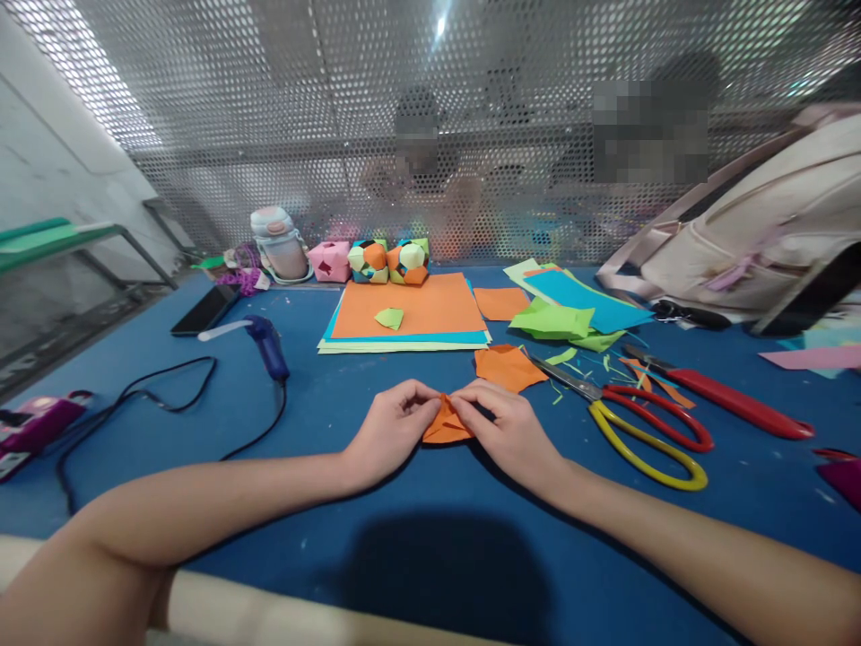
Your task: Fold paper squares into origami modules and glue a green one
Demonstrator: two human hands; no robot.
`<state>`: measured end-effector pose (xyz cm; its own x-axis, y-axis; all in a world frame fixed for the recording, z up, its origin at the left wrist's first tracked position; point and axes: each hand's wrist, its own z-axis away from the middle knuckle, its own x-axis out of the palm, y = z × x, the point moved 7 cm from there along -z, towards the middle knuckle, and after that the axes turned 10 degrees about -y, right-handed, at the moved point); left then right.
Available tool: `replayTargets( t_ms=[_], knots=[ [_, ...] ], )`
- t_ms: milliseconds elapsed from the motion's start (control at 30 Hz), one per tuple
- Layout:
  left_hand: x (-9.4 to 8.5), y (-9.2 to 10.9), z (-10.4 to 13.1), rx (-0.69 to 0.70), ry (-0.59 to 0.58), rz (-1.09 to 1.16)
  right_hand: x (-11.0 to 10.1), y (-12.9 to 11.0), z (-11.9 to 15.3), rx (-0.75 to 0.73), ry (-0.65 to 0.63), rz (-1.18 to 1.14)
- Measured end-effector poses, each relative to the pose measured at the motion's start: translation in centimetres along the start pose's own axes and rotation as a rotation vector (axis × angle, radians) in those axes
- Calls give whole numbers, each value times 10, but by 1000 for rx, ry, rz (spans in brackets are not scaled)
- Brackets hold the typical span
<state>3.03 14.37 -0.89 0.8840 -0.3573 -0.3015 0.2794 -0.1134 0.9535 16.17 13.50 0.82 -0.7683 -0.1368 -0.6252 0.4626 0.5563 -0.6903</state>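
Note:
A small piece of creased orange paper is pinched between both hands just above the blue table. My left hand grips its left side between thumb and fingers. My right hand pinches the opposite side, its fingertips close to the left ones. A fold stands up at the paper's top, between the fingertips. Right behind my right hand lies another crumpled orange piece. Beyond the hands is a stack of coloured sheets, an orange sheet uppermost, with a small green folded piece on it.
Scissors and a red-handled tool lie right, among paper scraps. A blue glue gun with its cord and a phone are left. Folded paper cubes and a bottle stand behind. A bag sits back right.

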Motion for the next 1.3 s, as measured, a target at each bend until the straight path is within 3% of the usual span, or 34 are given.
replayTargets(
  t_ms=[867,1100,1300],
  knots=[
    [0,7,-1,13,-37,-25,-4,-8,3,-57,58,36],
    [3,14,1,59,-59,-168,-4,-8,3,-57,60,46],
    [2,15,3,63,-40,-147,-3,-8,2,-58,41,6]
  ],
)
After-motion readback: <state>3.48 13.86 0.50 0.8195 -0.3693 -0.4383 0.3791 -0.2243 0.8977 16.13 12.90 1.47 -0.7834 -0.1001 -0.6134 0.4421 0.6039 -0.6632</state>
